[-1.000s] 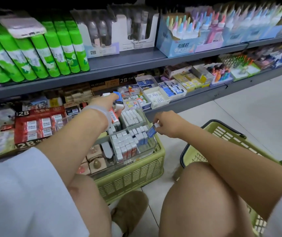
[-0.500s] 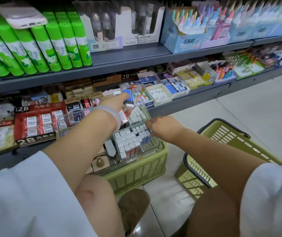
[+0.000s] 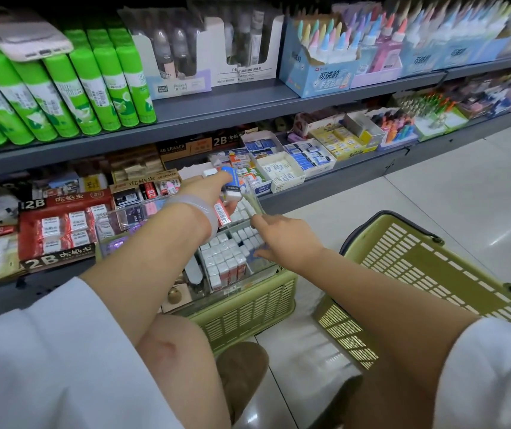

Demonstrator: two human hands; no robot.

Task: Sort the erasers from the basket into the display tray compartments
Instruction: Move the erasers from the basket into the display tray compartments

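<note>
A clear display tray (image 3: 108, 222) rests on top of a green basket (image 3: 248, 308) in front of me. Its compartments hold rows of white erasers (image 3: 221, 258) standing on end. My left hand (image 3: 208, 193) hovers over the tray's far side and grips several erasers, among them a blue-and-white eraser (image 3: 232, 178) and a red-sleeved eraser (image 3: 221, 214). My right hand (image 3: 282, 239) reaches into the tray's right compartment. Its fingertips are at a blue-sleeved eraser (image 3: 253, 258); whether they still pinch it is hidden.
A second green basket (image 3: 427, 264) stands on the tiled floor to my right. The shelf behind the tray carries boxed erasers, including red 2B eraser boxes (image 3: 62, 227). Green glue sticks (image 3: 87, 88) fill the shelf above. My knees are close below the baskets.
My right hand carried a blue-sleeved eraser from beside the tray down into its right compartment. My left hand kept its erasers and stayed over the tray's far side.
</note>
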